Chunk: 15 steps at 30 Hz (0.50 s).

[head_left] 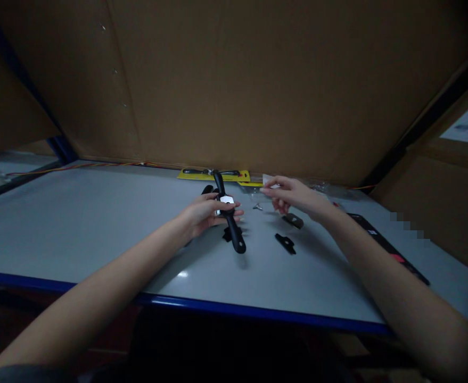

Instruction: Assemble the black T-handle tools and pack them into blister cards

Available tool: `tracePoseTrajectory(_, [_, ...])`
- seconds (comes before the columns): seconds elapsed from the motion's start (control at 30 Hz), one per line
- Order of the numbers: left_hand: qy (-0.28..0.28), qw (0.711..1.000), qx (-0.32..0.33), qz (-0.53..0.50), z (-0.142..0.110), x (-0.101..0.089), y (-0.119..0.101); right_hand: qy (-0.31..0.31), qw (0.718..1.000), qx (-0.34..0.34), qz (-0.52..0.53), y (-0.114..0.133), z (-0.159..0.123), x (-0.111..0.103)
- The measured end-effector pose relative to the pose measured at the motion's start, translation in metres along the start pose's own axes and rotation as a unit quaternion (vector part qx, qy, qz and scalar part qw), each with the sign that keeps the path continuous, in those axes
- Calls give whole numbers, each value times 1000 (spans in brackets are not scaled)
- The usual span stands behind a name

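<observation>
My left hand is closed around the middle of a black spokeshave, its thumb on the bright metal blade. The tool is held above the table, one handle pointing away and the other toward me. To the right, my right hand is raised with thumb and forefinger pinched; whatever is between them is too small to make out. Below it are small metal screws, a dark metal plate and a black cap piece. Another black part sits partly hidden under the spokeshave.
A yellow card with a dark tool on it lies against the cardboard back wall. Clear plastic wrapping is at the back right. A long black flat item rests at the right. The grey table has a blue front edge.
</observation>
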<state>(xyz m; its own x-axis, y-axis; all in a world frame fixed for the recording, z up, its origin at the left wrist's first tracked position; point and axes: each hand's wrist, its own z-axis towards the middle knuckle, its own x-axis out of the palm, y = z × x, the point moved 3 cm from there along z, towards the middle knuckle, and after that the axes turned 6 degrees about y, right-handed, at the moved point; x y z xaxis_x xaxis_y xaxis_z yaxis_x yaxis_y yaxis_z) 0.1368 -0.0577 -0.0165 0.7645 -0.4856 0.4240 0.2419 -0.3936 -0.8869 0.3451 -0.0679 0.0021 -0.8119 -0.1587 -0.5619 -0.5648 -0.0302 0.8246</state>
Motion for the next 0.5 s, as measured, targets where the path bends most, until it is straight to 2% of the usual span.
tracePoseTrajectory(0.13, [-19,1000,4,8,2,-4,1,60,978,97,-174,-41,2,-28])
tracePoseTrajectory(0.27, [-22,1000,4,19,2,-5,1,57,947,164,-270,-66,-3,-43])
tracePoseTrajectory(0.37, [-17,1000,2,23,1,-6,2,64,937,177,-295,-67,-4,-45])
tracePoseTrajectory(0.5, [-9,1000,6,19,3,-9,2,54,946,126,-295,-53,3,-35])
